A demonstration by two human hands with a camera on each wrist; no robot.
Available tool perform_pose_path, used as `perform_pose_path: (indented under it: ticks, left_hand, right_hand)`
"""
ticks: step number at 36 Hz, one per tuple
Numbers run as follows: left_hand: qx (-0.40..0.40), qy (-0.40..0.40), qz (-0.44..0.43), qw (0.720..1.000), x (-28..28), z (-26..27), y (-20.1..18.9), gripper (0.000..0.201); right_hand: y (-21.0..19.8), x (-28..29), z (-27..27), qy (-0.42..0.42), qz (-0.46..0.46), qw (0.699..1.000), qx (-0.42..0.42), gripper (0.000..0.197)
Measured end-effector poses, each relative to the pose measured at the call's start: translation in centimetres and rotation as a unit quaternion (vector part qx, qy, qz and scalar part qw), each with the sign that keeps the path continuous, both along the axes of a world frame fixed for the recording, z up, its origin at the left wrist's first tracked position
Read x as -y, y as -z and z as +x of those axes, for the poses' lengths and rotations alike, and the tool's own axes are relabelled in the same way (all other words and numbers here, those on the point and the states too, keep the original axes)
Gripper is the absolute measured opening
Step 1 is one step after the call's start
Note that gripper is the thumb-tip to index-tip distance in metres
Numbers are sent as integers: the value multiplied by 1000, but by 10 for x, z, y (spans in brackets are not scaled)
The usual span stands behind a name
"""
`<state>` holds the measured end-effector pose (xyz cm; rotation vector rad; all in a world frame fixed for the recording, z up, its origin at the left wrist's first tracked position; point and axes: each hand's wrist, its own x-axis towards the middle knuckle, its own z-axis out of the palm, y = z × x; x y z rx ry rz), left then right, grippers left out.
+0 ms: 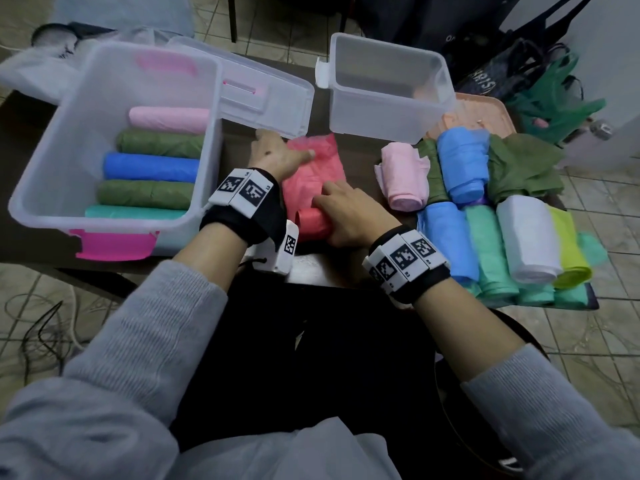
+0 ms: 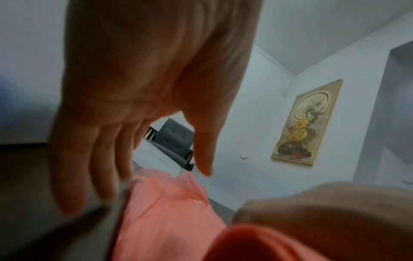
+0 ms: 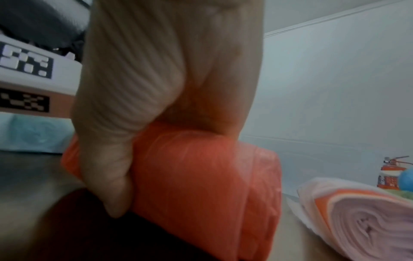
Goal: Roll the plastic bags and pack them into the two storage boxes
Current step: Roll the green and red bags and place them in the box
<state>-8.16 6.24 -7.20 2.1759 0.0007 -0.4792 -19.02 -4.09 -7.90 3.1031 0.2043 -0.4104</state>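
Dark table (image 1: 20, 140) carries everything; places below are given relative to the red bag. Large clear storage box (image 1: 52, 168) with pink latches sits left of the red bag, touching the left wrist strap; inside lie five rolled bags in a row: pink roll (image 1: 169, 119) farthest, then green, blue roll (image 1: 150, 167), green, teal nearest. Its clear lid (image 1: 273, 98) lies behind the red bag, far edge overlapping the box corner. Small clear storage box (image 1: 384, 88) stands behind and right of the red bag, nothing visible inside, partly resting on a peach tray (image 1: 491, 112). Pile of bags (image 1: 498, 216) lies right of the red bag: loosely rolled pale pink bag (image 1: 403, 178) nearest it, then blue, olive green, teal, white and yellow-green rolls and folds, touching each other. Red bag (image 1: 313, 171) sits mid-table, near end rolled into a tube, far part flat and wrinkled. Right hand (image 1: 349, 213) grips the rolled end, thumb and fingers curled round it; right wrist view shows the thumb (image 3: 107, 178) wrapped under the roll. Left hand (image 1: 277, 155) is flat, fingers straight and spread, lying on the unrolled far part near its left edge; in the left wrist view the fingertips (image 2: 73, 203) seem to hover close over table and bag, contact unclear there.
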Motion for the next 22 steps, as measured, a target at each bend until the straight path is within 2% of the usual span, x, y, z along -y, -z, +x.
perform_pose_path:
  ticks: [1, 4, 6, 8, 12, 14, 18, 22]
  left_hand:
    - [-23, 12, 23, 999, -1, 0, 4, 79]
    - [-88, 61, 42, 993, -2, -5, 14, 59]
    - [-92, 87, 55, 990, -1, -9, 16, 54]
    - [-71, 89, 59, 992, 0, -11, 17, 57]
    - [-102, 65, -67, 990, 8, -11, 16, 41]
    - [-107, 40, -122, 986, 11, -11, 11, 37]
    - [-84, 19, -149, 985, 12, -10, 6, 33]
    - [-102, 25, -189, 976, 10, -11, 2, 30]
  right_hand:
    - [0, 0, 0, 6, 10, 1000, -8, 44]
    - [0, -2, -2, 23, 31, 999, -28, 42]
    - [-2, -3, -3, 29, 36, 998, -32, 43]
    - [-3, -4, -5, 28, 29, 999, -31, 46]
    - [-2, -7, -8, 5, 40, 999, -29, 38]
    - [-2, -9, -10, -5, 53, 997, -52, 43]
    - [-2, -15, -16, -2, 78, 991, -106, 60]
    - [-1, -17, -19, 7, 78, 989, -123, 74]
